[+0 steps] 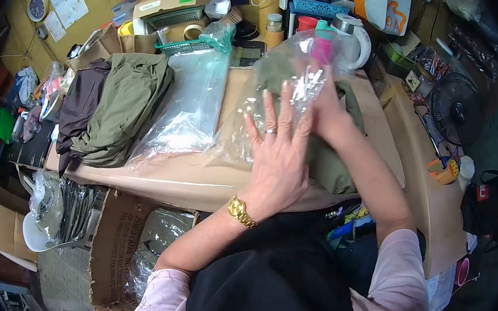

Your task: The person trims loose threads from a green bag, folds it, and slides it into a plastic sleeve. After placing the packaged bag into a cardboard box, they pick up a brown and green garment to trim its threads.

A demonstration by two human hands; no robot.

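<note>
L hand [278,155] is laid flat, palm down, on clear bag [235,145]; fingers are spread and extended, nothing is grasped, i.e. grip is released. Ring [271,132] is worn on one finger; gold watch [241,212] is worn on L wrist. R hand [323,96] is positioned beyond L hand, at R side of bag; its fingers are obscured by blur and plastic glare, so grip state cannot be told.

Garment [333,173] (green) is located on table [382,133], directly in front of torso. It is seen partly thru bag, partly below R forearm; amt. enclosed by bag cannot be told.

Adj. items, L of work pos.: flat stack of clear bags [194,101] is laid on table; next to it, green pile [122,106] is placed, w/ dark pile [84,105] at its L side. Green basket [181,47] is set behind.

Rear of table: bottle [323,47] (pink, teal cap) is partly overlapped by bag top; kettle [353,42] is stood just beside. Fan [455,107] is sited far R.

Below front edge: carton [111,250] is placed, w/ plastic-wrapped packs [162,237] inside.
</note>
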